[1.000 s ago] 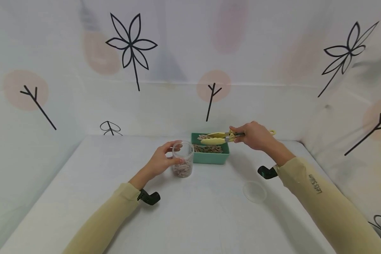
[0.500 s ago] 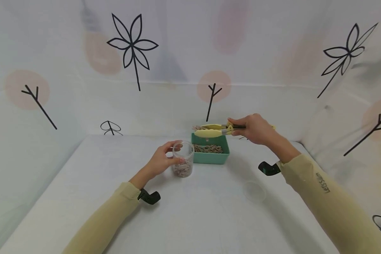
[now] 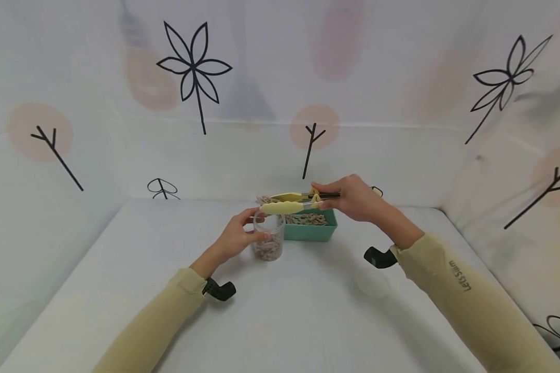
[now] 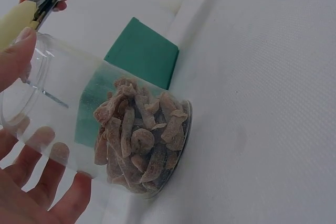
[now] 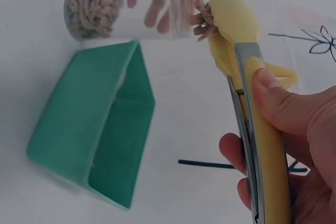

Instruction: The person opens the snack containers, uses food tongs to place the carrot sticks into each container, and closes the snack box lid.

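Note:
My left hand (image 3: pixel 235 235) grips a clear plastic jar (image 4: pixel 79 103) standing upright on the table. Brown, stick-like dried pieces (image 4: pixel 142 135) fill its lower part. In my right hand (image 3: pixel 357 199) is a pair of yellow tongs (image 5: pixel 247 61), held by the handles. Their tips pinch a small bunch of the same pieces (image 5: pixel 203 19) just above the jar's open mouth. Behind the jar and to its right sits a green rectangular box (image 3: pixel 310 233), with more brown pieces (image 3: pixel 308 219) lying inside.
A round, clear lid (image 3: pixel 372 282) lies flat on the white table (image 3: pixel 280 321), right of the middle. Behind the table hangs a white cloth backdrop (image 3: pixel 261 160) with printed flowers and branches.
My right hand has lifted the tongs with a bunch of pieces out of the green box and carried them left over the jar's mouth. My left hand stays on the jar.

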Tool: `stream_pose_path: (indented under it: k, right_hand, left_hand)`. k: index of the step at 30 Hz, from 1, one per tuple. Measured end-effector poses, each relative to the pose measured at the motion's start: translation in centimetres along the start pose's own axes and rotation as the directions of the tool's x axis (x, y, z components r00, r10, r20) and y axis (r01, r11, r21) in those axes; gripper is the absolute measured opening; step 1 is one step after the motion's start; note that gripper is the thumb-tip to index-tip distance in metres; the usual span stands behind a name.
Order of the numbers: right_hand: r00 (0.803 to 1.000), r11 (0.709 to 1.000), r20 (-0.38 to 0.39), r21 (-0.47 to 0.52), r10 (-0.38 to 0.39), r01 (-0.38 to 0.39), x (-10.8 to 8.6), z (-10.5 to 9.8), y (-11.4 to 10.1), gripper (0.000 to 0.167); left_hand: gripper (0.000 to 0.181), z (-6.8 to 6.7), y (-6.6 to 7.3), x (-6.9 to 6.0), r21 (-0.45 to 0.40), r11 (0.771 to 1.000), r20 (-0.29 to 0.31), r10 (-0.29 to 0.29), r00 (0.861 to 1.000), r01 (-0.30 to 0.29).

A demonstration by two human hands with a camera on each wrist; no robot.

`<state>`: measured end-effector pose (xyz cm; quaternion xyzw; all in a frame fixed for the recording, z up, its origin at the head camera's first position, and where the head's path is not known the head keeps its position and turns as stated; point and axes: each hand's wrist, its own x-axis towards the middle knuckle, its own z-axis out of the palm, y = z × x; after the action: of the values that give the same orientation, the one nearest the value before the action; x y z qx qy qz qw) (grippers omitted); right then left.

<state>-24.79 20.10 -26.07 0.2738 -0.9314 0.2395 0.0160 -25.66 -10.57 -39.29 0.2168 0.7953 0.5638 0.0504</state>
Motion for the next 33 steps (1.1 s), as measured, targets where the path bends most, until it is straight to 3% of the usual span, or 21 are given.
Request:
stream_pose_path:
  k: [10, 18, 33]
  right_hand:
    - [0.999, 0.999, 0.031, 0.03, 0.021, -0.022, -0.3, 1.7, 0.4, 0.055]
    - [0.999, 1.0, 0.038, 0.008, -0.012, 0.012, -0.2, 1.6, 0.6, 0.056]
    - [0.999, 0.999, 0.032, 0.003, 0.044, -0.044, -0.7, 0.9, 1.1, 0.06]
  left_hand:
    - [0.067, 0.0, 0.2, -0.2, -0.012, 1.0, 0.008, -0.013, 1.0, 0.013]
    - [0.072, -0.1, 0.2, -0.2, -0.001, 1.0, 0.0, 0.004, 1.0, -0.004]
    - [0.073, 0.0, 0.2, -0.2, -0.004, 1.0, -0.002, -0.014, 1.0, 0.014]
